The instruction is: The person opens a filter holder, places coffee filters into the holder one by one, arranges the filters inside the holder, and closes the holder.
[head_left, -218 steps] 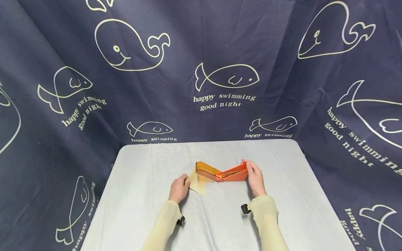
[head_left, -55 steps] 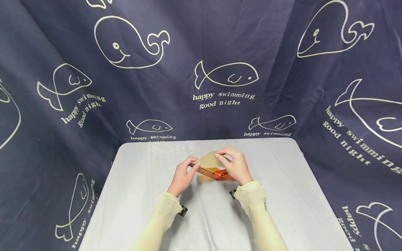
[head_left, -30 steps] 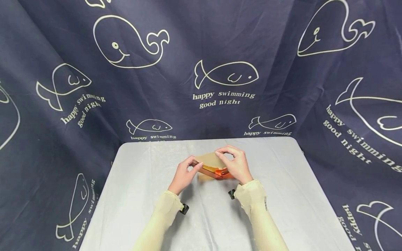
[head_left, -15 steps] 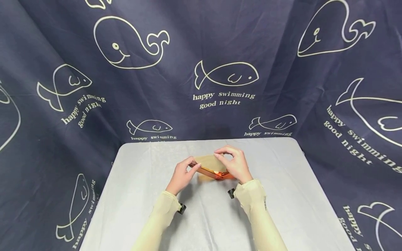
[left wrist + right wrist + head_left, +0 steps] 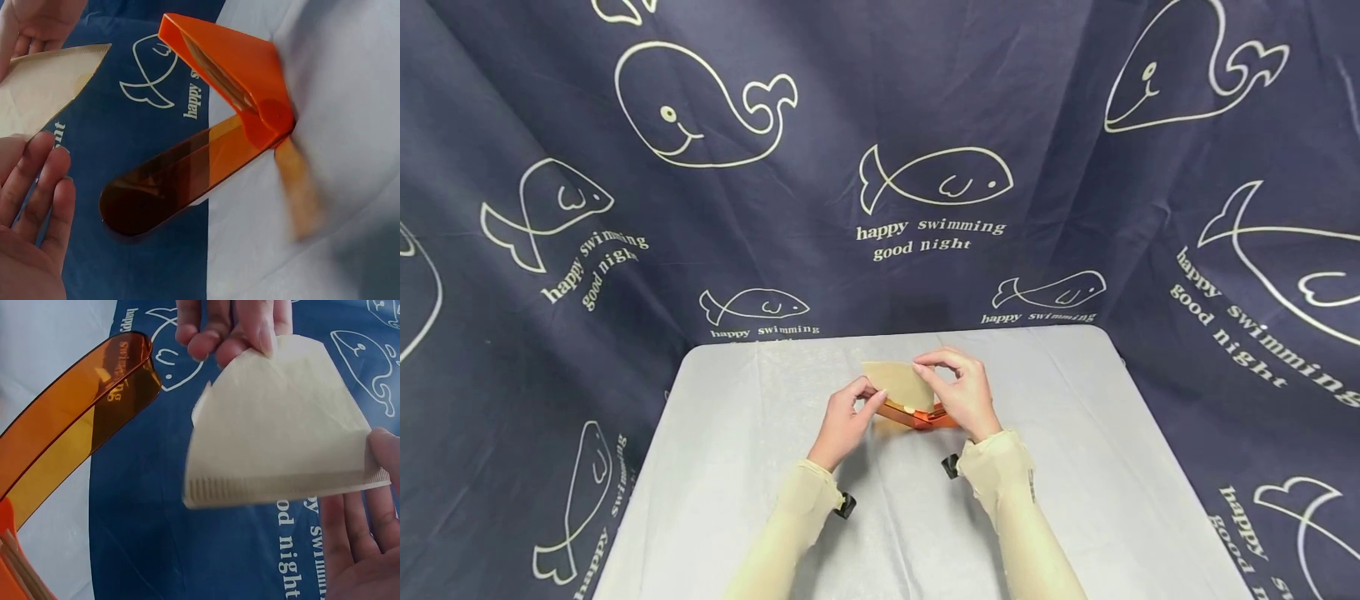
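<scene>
A cream cone-shaped paper coffee filter (image 5: 898,380) with a crimped edge is held up above the table by both hands. My left hand (image 5: 846,417) pinches its left end between thumb and fingertips. At the right end, my right hand (image 5: 961,393) pinches the filter's edge, its other fingers loosely bent. Below and between the hands stands an orange filter case (image 5: 240,59), partly hidden in the head view. Its translucent amber lid (image 5: 169,175) is swung open to the left. Several folded papers (image 5: 25,569) show inside the orange body.
The case rests on a table (image 5: 760,517) covered with pale grey cloth. A dark blue curtain (image 5: 820,83) with white whale and fish drawings hangs behind and at both sides. Black wrist mounts (image 5: 951,466) stick out beneath the sleeves.
Earlier the filter lay low at my left hand while my right hand was on the case. Since then the right hand has moved onto the filter, which is raised and has turned slightly.
</scene>
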`<control>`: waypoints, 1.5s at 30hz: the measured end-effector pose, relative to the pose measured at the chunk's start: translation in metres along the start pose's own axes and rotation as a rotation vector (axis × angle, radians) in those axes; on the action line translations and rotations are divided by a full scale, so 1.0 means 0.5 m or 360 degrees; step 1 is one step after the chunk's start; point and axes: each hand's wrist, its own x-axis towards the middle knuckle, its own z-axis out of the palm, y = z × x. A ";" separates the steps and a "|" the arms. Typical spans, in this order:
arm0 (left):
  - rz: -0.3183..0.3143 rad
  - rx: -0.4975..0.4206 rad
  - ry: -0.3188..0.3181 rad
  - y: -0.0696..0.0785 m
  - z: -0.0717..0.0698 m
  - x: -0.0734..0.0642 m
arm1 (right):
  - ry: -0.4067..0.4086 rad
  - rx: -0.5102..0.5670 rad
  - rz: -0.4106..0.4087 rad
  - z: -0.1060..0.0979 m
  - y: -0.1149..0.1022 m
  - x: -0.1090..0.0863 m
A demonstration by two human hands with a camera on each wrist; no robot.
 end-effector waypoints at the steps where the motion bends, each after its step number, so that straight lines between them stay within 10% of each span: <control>1: 0.0001 0.0028 0.0002 0.001 -0.001 0.000 | -0.0003 0.0005 0.0005 0.000 0.006 0.000; 17: 0.0172 0.0353 -0.0086 0.015 -0.026 0.006 | -0.0152 -0.0122 -0.0115 -0.003 0.023 -0.004; 28: 0.0007 0.0190 -0.0139 -0.005 -0.005 -0.002 | -0.0052 -0.0012 -0.0128 0.000 0.017 -0.005; 45: 0.0225 0.0548 -0.0119 0.010 -0.017 0.003 | -0.0055 -0.0005 -0.0043 0.001 -0.019 -0.008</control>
